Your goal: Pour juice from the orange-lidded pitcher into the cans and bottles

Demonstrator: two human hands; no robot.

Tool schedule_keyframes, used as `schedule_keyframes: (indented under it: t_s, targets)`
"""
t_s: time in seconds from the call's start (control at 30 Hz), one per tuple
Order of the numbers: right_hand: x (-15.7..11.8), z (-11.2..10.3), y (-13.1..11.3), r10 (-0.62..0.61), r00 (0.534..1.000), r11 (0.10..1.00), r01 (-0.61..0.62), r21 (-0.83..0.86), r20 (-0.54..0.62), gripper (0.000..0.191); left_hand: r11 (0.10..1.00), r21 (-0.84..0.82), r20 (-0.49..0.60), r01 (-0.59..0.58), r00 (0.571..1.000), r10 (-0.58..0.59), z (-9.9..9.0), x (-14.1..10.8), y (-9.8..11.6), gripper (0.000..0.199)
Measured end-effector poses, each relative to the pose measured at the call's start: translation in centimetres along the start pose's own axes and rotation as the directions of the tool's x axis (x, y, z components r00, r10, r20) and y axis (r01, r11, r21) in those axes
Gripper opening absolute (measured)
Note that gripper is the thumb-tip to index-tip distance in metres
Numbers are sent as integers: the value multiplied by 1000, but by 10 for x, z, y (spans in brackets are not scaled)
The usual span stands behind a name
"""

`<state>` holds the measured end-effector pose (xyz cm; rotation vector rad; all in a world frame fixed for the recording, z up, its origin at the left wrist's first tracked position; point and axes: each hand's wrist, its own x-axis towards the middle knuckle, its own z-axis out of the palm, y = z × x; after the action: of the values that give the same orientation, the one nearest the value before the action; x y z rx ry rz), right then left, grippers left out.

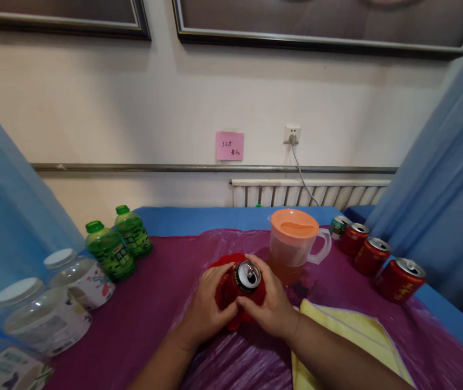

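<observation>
Both of my hands are wrapped round a drink can (249, 275), whose silver top faces up with the mouth open and the tab raised. My left hand (209, 300) grips its left side and my right hand (272, 300) its right, thumbs almost meeting in front. Under and behind the can shows a bright red piece (231, 259); its kind is mostly hidden by my hands. Just right of my right hand stands a clear pitcher (286, 254) with an orange lid and some amber liquid inside. A yellow cloth (347, 336) lies beneath my right forearm.
Several opened cans (372, 255) line the right side. On the left are two green bottles (111, 252) and clear jars (50, 314) with white lids. Purple plastic sheeting (166, 271) covers the blue table (190, 218). Behind it, a plugged-in cord (301, 168) hangs near a radiator (284, 189).
</observation>
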<state>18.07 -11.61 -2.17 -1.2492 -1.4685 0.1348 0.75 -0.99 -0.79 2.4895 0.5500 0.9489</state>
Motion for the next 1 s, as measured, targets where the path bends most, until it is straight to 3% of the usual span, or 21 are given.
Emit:
schedule_keyframes:
  t_s: [0.2,0.37,0.67,0.83,1.0]
  targets:
    - [-3,6,3,51,994,998,-54,-32,-93,80,1000,13,-12,6,1000,-6,2,0,1,63]
    - [-5,5,1,48,992,997,-55,-56,-119,75,1000,-23,55,14,998,-13,0,3,3,59]
    - [-2,-3,-5,-39,999,999,39,-25,9,75,988,-122,148,96,986,-77,2,2,5,63]
    - [-4,-1,-1,-73,997,995,75,-61,33,76,983,-156,124,99,989,-80,1,6,9,59]
    - [3,-11,-10,-170,984,979,161,-125,-59,69,983,-115,7,142,990,-142,2,8,3,58]
